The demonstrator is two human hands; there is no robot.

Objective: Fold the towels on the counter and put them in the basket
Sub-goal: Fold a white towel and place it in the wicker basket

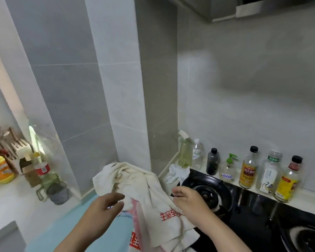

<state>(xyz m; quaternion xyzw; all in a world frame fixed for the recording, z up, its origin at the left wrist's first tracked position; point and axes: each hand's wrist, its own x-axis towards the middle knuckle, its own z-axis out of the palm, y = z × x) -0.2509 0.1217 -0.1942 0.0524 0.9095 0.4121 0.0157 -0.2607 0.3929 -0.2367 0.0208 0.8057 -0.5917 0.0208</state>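
My left hand point(105, 204) hovers with the fingers loosely spread, holding nothing, its fingertips just at the near edge of the cream towel point(135, 179). My right hand point(189, 199) is over the towel's right side with the fingers curled and the thumb close to the forefinger; I cannot tell whether it grips cloth. The towel lies in a rumpled heap in the corner against the tiled column point(127, 88), with red characters printed on it, and drapes toward me over a pink towel point(137, 215). Both lie on the pale blue desk point(71, 230), and the cream one spills right onto the black stove point(244, 202).

Behind the stove a white ledge carries a row of bottles along the grey wall point(253, 79): a green spray bottle point(185, 153), a clear one, a dark one, a pump bottle point(227, 170) and three sauce bottles. A crumpled white wad point(176, 172) sits at the stove's far corner. To the left a white worktop point(16, 202) holds a yellow jug point(0, 168), a knife block point(20, 148) and green cups point(49, 180). A hood point(262, 8) hangs top right.
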